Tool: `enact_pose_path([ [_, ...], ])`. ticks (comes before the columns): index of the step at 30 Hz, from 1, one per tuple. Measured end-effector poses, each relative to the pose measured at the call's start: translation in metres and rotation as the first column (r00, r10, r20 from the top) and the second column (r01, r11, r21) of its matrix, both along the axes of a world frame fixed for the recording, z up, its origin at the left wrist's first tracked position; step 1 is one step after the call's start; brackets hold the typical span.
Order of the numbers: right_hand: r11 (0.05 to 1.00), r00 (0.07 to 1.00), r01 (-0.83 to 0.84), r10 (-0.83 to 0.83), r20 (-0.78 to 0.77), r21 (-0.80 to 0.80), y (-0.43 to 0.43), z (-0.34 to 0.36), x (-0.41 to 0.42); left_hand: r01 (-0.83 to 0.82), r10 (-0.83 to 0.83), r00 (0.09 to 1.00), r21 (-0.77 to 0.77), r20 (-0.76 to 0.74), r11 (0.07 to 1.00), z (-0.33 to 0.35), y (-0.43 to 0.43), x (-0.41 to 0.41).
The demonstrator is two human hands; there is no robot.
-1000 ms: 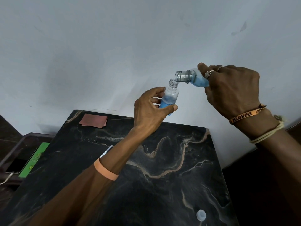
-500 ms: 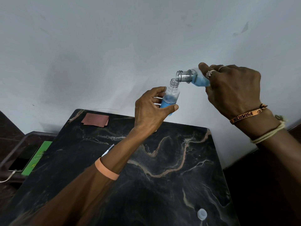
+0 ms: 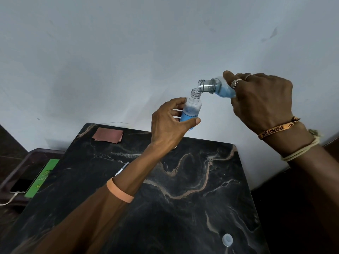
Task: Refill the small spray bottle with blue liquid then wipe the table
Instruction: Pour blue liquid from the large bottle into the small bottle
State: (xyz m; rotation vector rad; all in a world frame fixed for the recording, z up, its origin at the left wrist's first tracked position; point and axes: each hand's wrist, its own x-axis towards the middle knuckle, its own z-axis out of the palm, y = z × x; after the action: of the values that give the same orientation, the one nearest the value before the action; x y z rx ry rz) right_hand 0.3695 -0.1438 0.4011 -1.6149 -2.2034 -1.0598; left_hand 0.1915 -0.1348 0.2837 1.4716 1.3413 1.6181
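Small spray bottle (image 3: 191,110) is pinched upright between left hand (image 3: 168,123) thumb and curled fingers above the table (image 3: 183,180); refill bottle (image 3: 216,88), gripped by right hand (image 3: 262,101), is tilted at its mouth.

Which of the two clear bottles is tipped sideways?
The wide-necked clear plastic bottle in the right hand, neck pointing left over the other's mouth. The small clear bottle in the left hand stands upright.

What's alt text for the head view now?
The left hand holds a small open bottle, part full of blue liquid, while the right hand tips the mouth of a larger bottle over its neck. A white cap and brown cloth lie on the black table below.
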Motion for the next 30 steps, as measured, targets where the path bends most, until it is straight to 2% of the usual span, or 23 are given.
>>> enact_pose_path([
  [30, 1.000, 1.000, -0.014, 0.013, -0.010, -0.018, -0.0023, 0.0025, -0.0020, -0.008, 0.008, 1.000, 0.011, -0.009, 1.000, 0.0040, -0.0036, -0.0033],
])
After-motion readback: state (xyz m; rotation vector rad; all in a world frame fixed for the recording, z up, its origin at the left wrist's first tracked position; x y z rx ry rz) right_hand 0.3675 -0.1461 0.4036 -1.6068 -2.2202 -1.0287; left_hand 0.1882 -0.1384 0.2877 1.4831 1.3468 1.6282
